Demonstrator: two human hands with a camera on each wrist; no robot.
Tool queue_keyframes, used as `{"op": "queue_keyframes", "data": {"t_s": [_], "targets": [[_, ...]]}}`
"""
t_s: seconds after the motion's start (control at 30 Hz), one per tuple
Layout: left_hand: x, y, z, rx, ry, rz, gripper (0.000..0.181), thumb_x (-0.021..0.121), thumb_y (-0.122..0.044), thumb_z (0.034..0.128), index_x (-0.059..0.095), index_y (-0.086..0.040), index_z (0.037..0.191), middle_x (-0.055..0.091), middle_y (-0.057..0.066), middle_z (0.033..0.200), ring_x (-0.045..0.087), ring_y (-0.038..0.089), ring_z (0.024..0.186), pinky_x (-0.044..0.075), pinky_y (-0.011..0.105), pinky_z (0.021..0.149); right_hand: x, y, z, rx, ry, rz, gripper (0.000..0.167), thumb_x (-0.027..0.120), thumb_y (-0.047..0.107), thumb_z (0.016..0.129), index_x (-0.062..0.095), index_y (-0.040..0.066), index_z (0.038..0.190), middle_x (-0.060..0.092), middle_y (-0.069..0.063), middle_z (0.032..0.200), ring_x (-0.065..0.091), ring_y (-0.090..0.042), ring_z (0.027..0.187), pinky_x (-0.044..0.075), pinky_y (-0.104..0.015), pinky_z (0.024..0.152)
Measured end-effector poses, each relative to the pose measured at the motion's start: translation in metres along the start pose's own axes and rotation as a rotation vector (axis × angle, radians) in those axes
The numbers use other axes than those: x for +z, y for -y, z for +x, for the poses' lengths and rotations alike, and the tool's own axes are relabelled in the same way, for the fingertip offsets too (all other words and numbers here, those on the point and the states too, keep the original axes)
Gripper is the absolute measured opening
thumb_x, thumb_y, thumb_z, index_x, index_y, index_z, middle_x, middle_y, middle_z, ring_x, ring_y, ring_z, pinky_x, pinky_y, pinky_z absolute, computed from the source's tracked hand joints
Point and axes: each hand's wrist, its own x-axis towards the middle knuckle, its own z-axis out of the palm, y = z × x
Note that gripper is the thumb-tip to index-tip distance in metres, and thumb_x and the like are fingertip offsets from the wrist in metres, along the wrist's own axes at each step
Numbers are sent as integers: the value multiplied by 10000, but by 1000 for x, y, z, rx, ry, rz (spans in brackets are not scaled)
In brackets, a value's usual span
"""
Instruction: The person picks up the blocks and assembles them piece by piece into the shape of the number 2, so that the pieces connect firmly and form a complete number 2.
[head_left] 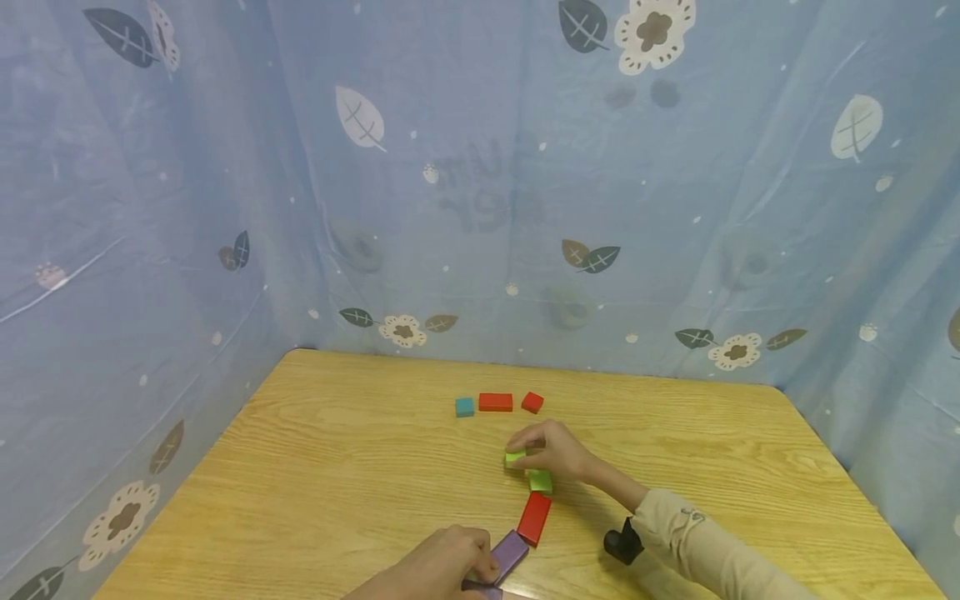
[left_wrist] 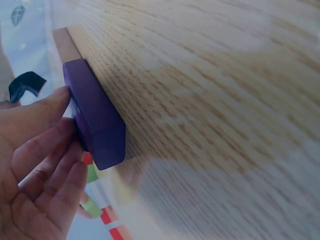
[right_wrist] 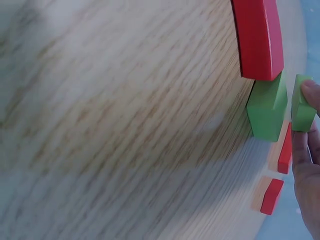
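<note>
Near the front edge in the head view, my left hand [head_left: 450, 562] has its fingers curled at a purple block [head_left: 483, 592]. Close up in the left wrist view, thumb and fingertips meet the side of this purple block [left_wrist: 97, 110], which sits on the table. My right hand [head_left: 558, 450] pinches a light green block [head_left: 515, 458] between thumb and fingers. The right wrist view has this light green block [right_wrist: 302, 107] held just past a green block [right_wrist: 268, 107], which touches the end of a red block [right_wrist: 257, 37].
A curving row runs through another purple block [head_left: 510, 554], a red block [head_left: 534, 518] and the green block [head_left: 540, 481]. Farther back lie a blue block [head_left: 464, 407], a long red block [head_left: 496, 402] and a small red block [head_left: 532, 402]. A patterned curtain [head_left: 480, 208] surrounds the table.
</note>
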Motion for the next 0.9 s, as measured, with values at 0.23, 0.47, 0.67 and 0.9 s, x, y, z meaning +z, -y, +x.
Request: {"op": "queue_keyframes", "data": {"t_s": [0.23,0.47,0.67,0.9], "targets": [[1,1,1,25,-11,33,309,779,-304,797,760,-59,982,630,-114,851,544,-73,767,411,44,620,-1,-2,3,-8,28,-47,212,719,29,831,717,-75,1017,675,-191,1075,595,-368,1062,509,-401,879],[0,0,0,17,-3,24,313,769,-321,806,760,-65,987,637,-105,869,556,-66,781,412,44,629,-2,-8,5,-32,63,-117,213,697,51,855,721,-41,1046,680,-159,1092,601,-338,1071,522,-312,837],[1,2,0,34,-11,35,316,767,-324,808,759,-66,990,633,-109,878,554,-69,786,412,41,636,-4,-7,7,-58,90,-147,192,672,28,872,718,-54,1039,678,-176,1078,618,-339,1035,533,-331,821],[2,3,0,22,-9,29,322,768,-332,803,761,-65,984,630,-113,867,553,-69,780,420,49,633,-8,-3,11,-65,134,-175,178,675,-4,857,723,-59,1020,683,-178,1061,629,-322,1007,531,-324,815]]}}
